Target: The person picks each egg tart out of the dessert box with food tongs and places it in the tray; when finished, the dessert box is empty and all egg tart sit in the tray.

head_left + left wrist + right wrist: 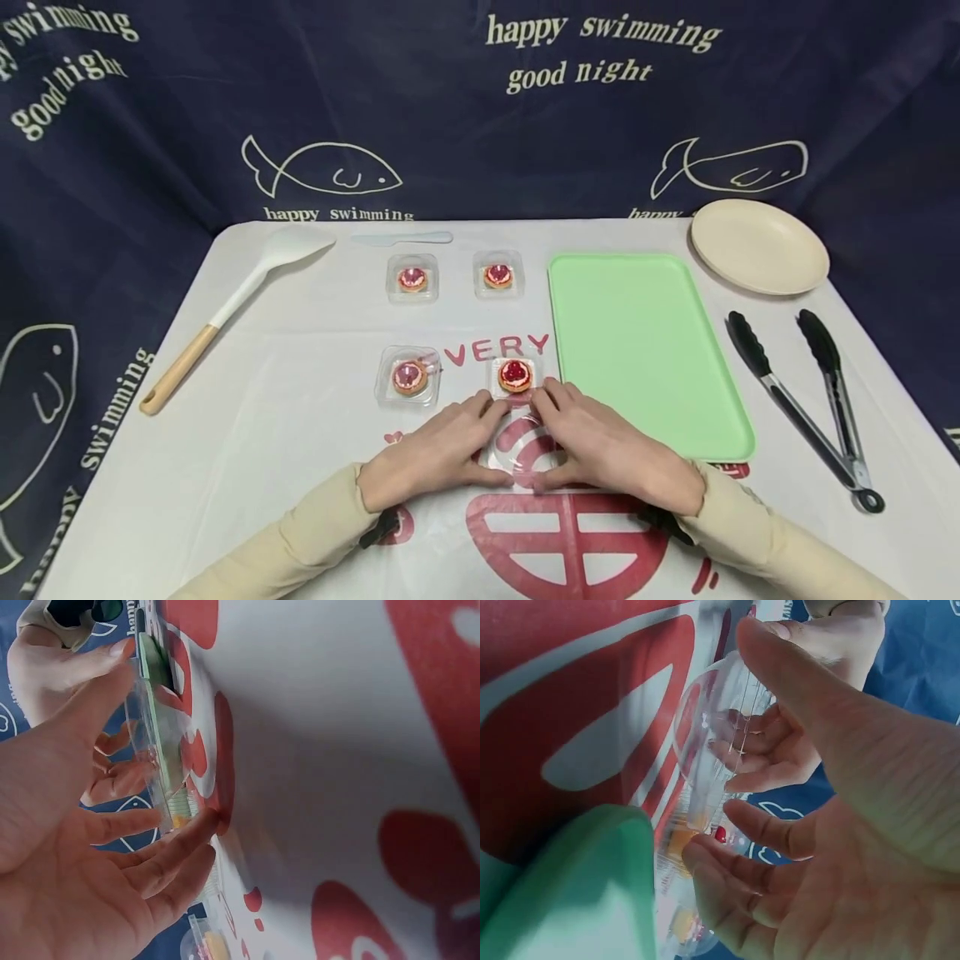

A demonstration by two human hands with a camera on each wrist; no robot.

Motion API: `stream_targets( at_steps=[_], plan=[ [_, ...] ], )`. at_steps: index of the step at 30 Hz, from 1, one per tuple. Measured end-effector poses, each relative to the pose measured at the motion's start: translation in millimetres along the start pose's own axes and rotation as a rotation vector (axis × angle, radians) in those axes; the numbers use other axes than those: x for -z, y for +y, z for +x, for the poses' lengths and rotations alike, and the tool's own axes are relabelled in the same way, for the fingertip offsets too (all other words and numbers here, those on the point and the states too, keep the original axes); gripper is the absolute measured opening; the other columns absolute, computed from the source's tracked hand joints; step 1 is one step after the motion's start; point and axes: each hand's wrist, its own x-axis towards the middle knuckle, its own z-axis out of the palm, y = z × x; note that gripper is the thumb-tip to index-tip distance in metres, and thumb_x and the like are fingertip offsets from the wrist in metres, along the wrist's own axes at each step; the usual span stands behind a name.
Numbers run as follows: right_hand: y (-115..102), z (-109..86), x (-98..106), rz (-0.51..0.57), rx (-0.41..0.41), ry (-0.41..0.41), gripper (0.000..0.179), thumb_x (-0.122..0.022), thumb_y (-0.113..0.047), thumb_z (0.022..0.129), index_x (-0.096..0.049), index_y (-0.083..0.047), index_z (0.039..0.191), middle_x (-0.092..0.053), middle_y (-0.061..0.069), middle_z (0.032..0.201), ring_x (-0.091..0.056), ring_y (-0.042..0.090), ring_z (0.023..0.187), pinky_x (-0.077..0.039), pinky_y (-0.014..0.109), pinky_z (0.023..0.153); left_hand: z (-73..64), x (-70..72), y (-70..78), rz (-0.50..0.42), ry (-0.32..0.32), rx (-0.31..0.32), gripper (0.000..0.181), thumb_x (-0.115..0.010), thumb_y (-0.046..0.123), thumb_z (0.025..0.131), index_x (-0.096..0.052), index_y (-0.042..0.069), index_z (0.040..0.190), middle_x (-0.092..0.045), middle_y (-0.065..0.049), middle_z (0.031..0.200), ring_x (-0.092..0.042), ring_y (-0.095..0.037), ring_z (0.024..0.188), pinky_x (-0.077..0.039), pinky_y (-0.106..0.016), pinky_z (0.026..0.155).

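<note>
A small tart with red fruit on top sits in the base of a clear plastic box, whose domed lid is folded open toward me. My left hand holds the lid's left side, thumb at the near edge and fingers by the hinge. On the opposite side my right hand holds it the same way. In the right wrist view the lid is tilted between both hands, above the tablecloth. Three more tarts in clear boxes stand nearby: one left, two farther back.
Right of the hands lies a green tray, close to my right fingers. Beyond it are black-tipped tongs and a beige plate. A white spatula with a wooden handle lies at left, and a pale knife at the back.
</note>
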Motion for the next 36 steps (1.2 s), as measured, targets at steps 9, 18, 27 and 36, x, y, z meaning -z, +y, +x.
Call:
stream_targets(
  at_steps=[9, 18, 27, 36],
  plan=[
    [1, 10.5, 20, 0.067, 0.019, 0.086, 0.060, -0.074, -0.054, 0.080, -0.055, -0.007, 0.111, -0.050, 0.001, 0.093, -0.047, 0.013, 0.081, -0.048, 0.027, 0.068, -3.5, 18.1, -7.2, -0.229, 0.024, 0.140, 0.057, -0.069, 0.044, 0.088, -0.050, 0.005, 0.124, -0.058, 0.000, 0.086, -0.052, -0.007, 0.065, -0.049, -0.023, 0.061],
    [-3, 44.3, 27, 0.314, 0.025, 0.123, 0.046, -0.070, -0.037, 0.090, -0.057, -0.006, 0.121, -0.057, 0.007, 0.096, -0.056, 0.020, 0.081, -0.050, 0.027, 0.070, -8.8, 48.8, -39.5, -0.497, 0.250, 0.161, 0.031, -0.065, 0.009, 0.091, -0.058, -0.006, 0.118, -0.069, -0.007, 0.091, -0.064, -0.013, 0.081, -0.055, -0.024, 0.074],
    [-11, 80.1, 22, 0.345, 0.046, 0.089, 0.060, -0.066, -0.039, 0.092, -0.047, -0.005, 0.139, -0.056, 0.012, 0.121, -0.057, 0.023, 0.095, -0.048, 0.035, 0.086, -24.0, 64.4, -83.2, -0.585, 0.405, 0.261, 0.026, -0.059, 0.001, 0.095, -0.059, -0.010, 0.118, -0.064, -0.026, 0.115, -0.063, -0.035, 0.106, -0.050, -0.043, 0.097],
    [-20, 115.1, 18, 0.287, 0.046, -0.060, 0.077, -0.067, -0.044, 0.090, -0.037, 0.001, 0.146, -0.047, 0.014, 0.140, -0.048, 0.024, 0.124, -0.046, 0.041, 0.101, -46.7, 58.7, -117.5, -0.678, 0.269, 0.357, 0.057, -0.067, 0.004, 0.090, -0.040, -0.012, 0.138, -0.050, -0.029, 0.135, -0.049, -0.044, 0.126, -0.036, -0.052, 0.110]
  ],
)
